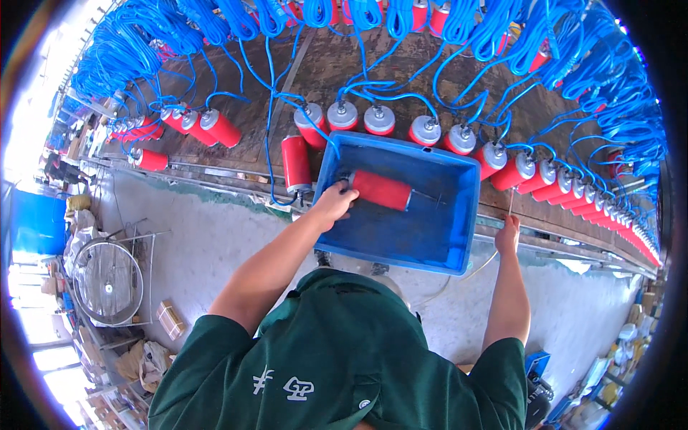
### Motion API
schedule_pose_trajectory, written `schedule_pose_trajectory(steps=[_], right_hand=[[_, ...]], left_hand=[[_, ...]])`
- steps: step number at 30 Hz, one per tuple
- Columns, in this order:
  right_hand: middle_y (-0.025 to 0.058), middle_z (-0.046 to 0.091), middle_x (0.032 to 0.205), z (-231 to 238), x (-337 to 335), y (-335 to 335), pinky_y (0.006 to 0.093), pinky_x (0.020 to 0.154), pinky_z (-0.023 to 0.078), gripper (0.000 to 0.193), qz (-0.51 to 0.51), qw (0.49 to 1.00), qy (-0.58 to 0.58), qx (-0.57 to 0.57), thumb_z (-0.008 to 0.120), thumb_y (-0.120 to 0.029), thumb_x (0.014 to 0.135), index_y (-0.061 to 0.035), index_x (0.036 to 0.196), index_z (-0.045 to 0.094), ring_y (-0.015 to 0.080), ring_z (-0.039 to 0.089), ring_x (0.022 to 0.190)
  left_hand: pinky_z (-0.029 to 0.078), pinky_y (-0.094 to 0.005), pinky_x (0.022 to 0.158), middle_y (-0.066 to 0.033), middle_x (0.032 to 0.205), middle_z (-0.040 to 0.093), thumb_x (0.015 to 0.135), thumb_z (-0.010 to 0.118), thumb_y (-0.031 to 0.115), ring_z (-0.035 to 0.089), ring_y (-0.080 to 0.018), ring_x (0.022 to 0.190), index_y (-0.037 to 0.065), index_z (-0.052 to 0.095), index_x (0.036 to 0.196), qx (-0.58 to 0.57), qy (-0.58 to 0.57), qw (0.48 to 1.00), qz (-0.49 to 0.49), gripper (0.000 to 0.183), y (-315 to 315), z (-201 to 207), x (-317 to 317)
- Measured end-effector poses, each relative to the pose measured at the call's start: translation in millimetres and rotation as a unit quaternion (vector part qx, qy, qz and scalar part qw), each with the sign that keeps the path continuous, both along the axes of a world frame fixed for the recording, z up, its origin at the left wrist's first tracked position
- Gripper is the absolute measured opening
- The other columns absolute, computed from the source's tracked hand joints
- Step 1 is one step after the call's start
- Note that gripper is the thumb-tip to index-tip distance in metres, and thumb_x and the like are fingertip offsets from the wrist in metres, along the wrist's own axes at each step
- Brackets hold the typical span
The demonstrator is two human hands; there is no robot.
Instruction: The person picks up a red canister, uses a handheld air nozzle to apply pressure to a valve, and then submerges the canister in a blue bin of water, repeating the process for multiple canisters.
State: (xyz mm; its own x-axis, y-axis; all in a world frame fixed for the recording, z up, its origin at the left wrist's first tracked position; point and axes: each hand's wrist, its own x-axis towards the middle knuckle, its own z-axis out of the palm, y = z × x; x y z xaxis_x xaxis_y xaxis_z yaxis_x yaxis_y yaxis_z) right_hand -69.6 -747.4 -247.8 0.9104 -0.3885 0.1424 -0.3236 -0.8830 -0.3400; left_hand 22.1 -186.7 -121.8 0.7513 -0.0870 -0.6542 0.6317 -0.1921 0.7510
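Observation:
My left hand [334, 206] is at the left wall of a blue plastic bin [401, 261], its fingers closed around the capped end of a red cylinder [381, 190]. That cylinder lies sideways over the bin's dark bottom, and a thin dark line runs from its right end. A blue cable comes over the bin's rim toward the held end. To the right of the bin, my right hand [508, 235] grips a thin rod-like tool [511, 203] pointing up at the bench edge. A pale hose [481, 266] trails below that hand.
Red cylinders with grey caps [379, 118] line the brown bench [272, 64], joined to coiled blue cables [365, 13] at the back. One red cylinder [295, 163] stands left of the bin. A round fan [108, 282] and a small carton [170, 320] are on the floor at left.

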Motion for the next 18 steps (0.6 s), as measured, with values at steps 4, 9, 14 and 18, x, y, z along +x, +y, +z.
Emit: schedule_pose_trajectory(steps=[4,9,14,18], right_hand=[[0.0251,0.053,0.148,3.3,-1.0,8.4,0.0479,0.113,0.048,0.056,-0.020,0.998,0.058,0.022,0.054,0.011,0.084,-0.0049,0.137,0.066,0.0453,0.056,0.134],[0.0230,0.047,0.156,45.0,-22.8,31.6,0.0496,0.116,0.045,0.055,-0.025,0.999,0.037,0.008,0.058,0.007,0.087,-0.0080,0.139,0.064,0.0446,0.051,0.140],[0.0203,0.055,0.148,68.5,-63.9,55.7,0.0473,0.114,0.046,0.043,-0.084,0.993,-0.070,0.051,0.063,-0.001,0.089,-0.0039,0.131,0.067,0.0406,0.054,0.137],[0.0167,0.072,0.121,54.2,-121.2,96.2,0.0446,0.106,0.051,0.034,-0.179,0.968,-0.103,0.142,0.060,-0.006,0.088,-0.0032,0.120,0.073,0.0355,0.067,0.118]], left_hand=[[0.056,-0.0384,0.084,-0.0140,0.131,0.068,0.103,0.069,0.031,0.067,-0.0244,0.109,-0.001,0.043,0.157,0.068,-0.065,0.994,-0.055,0.068,4.1,-8.3,-9.6],[0.058,-0.0379,0.087,-0.0178,0.123,0.073,0.103,0.070,0.027,0.073,-0.0251,0.103,-0.005,0.051,0.150,0.169,-0.166,0.958,-0.159,0.060,11.8,-4.8,-19.3],[0.056,-0.0380,0.102,-0.0203,0.133,0.072,0.107,0.066,0.023,0.071,-0.0285,0.123,-0.004,0.058,0.143,0.104,-0.178,0.947,-0.247,0.045,19.3,35.2,-42.1],[0.055,-0.0371,0.103,-0.0182,0.130,0.074,0.109,0.062,0.019,0.072,-0.0259,0.121,-0.003,0.063,0.139,0.057,-0.174,0.943,-0.277,0.037,30.7,42.2,-53.6]])
